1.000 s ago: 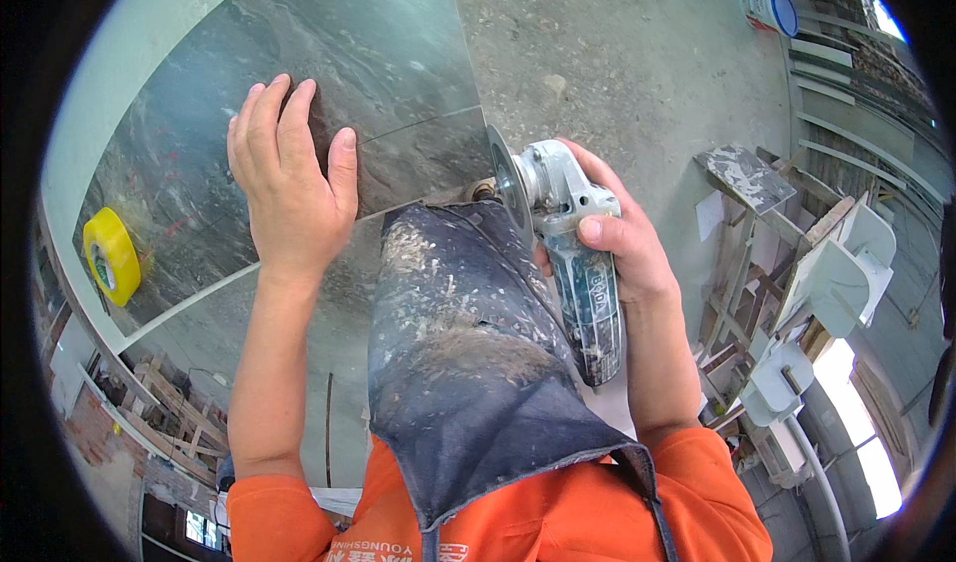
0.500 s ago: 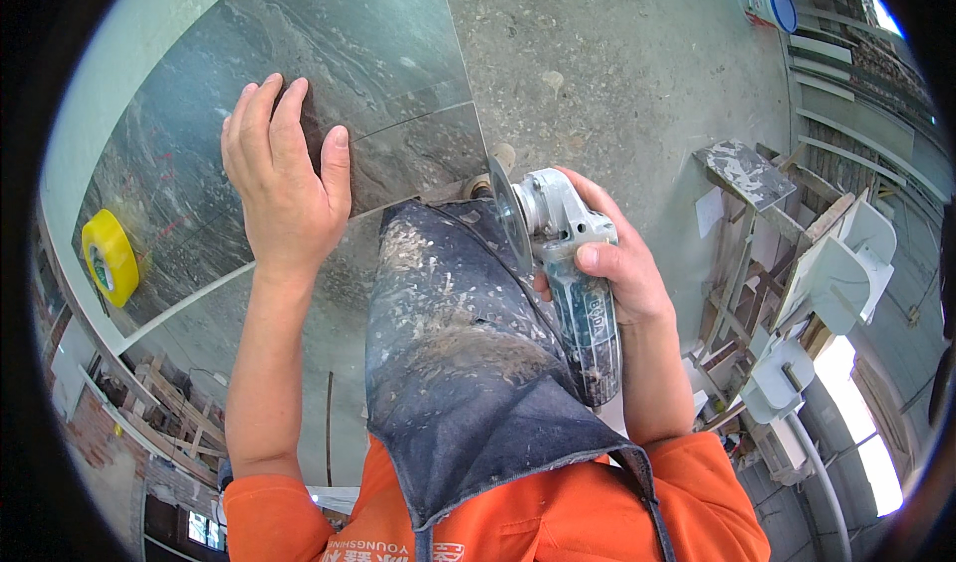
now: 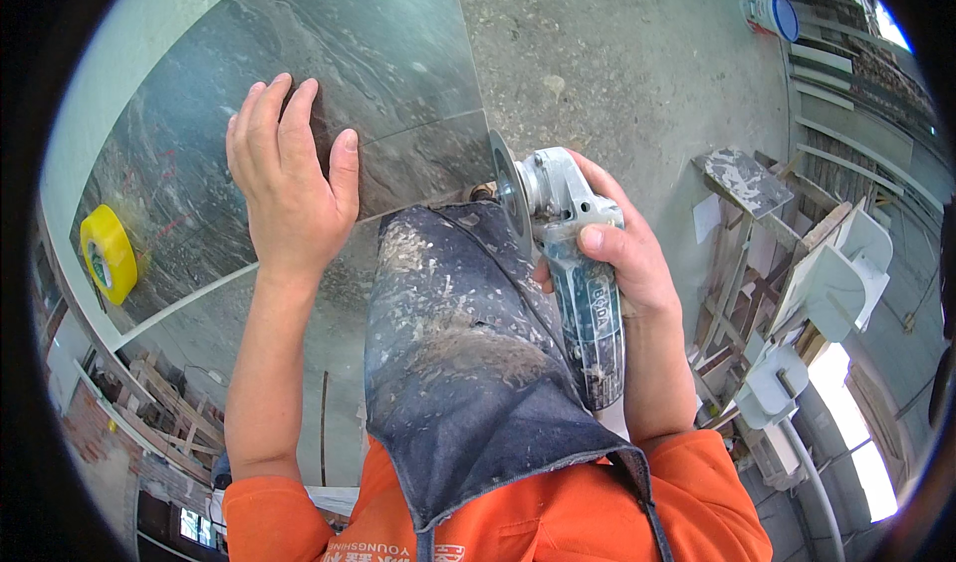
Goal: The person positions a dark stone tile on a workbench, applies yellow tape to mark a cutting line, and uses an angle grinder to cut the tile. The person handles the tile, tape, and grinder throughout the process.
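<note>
My right hand (image 3: 625, 253) is wrapped round an angle grinder (image 3: 588, 313), thumb on its near side. The tool has a grey metal head and a dark teal body, held upright with its thin round disc (image 3: 511, 186) facing left. The disc stands by the right edge of a dark grey veined stone slab (image 3: 408, 39); I cannot tell whether they touch. Over the slab, my left hand (image 3: 289, 184) has its fingers stretched out and thumb apart, holding nothing. Whether its palm rests on the surface is hidden.
A yellow tape roll (image 3: 109, 254) sits at the slab's left. A stained dark apron (image 3: 448, 333) hangs before me. To the right stands a wooden frame (image 3: 742, 253) with a paint-splashed board (image 3: 745, 180). A white bucket with a blue lid (image 3: 774, 15) is far right.
The grinder and my right hand have shifted slightly up and tilted a little. My left hand keeps nearly the same place and pose. The view has moved slightly.
</note>
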Demonstrator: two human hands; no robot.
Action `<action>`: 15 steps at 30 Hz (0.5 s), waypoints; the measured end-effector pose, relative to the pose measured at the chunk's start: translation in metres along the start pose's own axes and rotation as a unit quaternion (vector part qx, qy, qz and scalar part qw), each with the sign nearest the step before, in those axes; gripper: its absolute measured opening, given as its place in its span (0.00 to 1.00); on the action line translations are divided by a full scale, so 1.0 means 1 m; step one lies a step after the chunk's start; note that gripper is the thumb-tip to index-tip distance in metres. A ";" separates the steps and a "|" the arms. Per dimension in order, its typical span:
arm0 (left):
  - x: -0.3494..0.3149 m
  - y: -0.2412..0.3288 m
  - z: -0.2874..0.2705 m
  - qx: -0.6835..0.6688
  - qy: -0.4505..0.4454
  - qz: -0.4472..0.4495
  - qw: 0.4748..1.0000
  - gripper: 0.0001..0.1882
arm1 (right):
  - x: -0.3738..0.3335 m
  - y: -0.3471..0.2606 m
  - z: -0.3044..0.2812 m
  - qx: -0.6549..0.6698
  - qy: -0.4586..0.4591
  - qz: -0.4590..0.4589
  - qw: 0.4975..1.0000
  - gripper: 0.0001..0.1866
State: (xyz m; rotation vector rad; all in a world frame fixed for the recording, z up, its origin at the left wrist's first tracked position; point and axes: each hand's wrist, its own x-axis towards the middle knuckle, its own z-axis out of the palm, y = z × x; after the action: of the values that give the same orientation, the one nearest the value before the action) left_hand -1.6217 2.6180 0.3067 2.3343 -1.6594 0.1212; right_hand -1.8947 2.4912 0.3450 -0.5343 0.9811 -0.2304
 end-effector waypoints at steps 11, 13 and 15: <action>-0.001 0.001 -0.002 -0.002 -0.003 -0.007 1.000 0.26 | 0.008 -0.010 0.003 -0.012 -0.023 -0.002 1.000 0.54; -0.001 0.000 -0.002 -0.001 -0.003 -0.006 1.000 0.26 | 0.009 -0.010 0.003 -0.008 -0.022 -0.005 1.000 0.53; -0.001 0.001 -0.002 -0.001 -0.003 -0.007 1.000 0.26 | 0.010 -0.011 0.005 -0.005 -0.021 -0.009 1.000 0.53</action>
State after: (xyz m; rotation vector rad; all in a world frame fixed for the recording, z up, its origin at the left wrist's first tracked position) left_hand -1.6224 2.6191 0.3087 2.3465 -1.6461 0.1108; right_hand -1.8847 2.4795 0.3461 -0.5551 0.9375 -0.2290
